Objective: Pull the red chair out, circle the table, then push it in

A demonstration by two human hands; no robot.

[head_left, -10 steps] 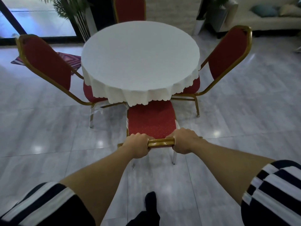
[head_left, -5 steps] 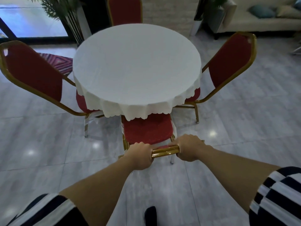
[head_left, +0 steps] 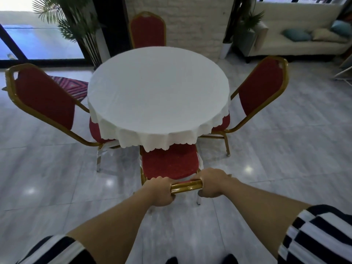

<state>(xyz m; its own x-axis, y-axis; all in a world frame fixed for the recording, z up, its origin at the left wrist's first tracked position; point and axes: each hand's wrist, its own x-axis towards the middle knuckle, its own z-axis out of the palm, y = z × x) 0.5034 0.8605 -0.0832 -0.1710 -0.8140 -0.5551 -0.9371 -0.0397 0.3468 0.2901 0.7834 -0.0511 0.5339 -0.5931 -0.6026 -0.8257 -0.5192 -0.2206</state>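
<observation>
The red chair [head_left: 169, 162] with a gold frame stands right in front of me, its seat partly under the scalloped edge of the white cloth on the round table [head_left: 158, 88]. My left hand [head_left: 160, 191] and my right hand [head_left: 212, 184] both grip the gold top rail of the chair's back, a short stretch of rail showing between them. The chair's backrest is hidden below the rail from this angle.
Three more red chairs stand around the table: left [head_left: 43, 98], right [head_left: 261, 88], far side [head_left: 147, 29]. A patterned rug [head_left: 73, 87] lies far left. Potted plants [head_left: 76, 25] and a sofa [head_left: 304, 40] line the back. Glossy tiled floor [head_left: 285, 159] surrounds the table.
The chair has slid forward, so more of its seat sits under the tablecloth. Both hands have kept hold of the top rail and moved toward the table with it.
</observation>
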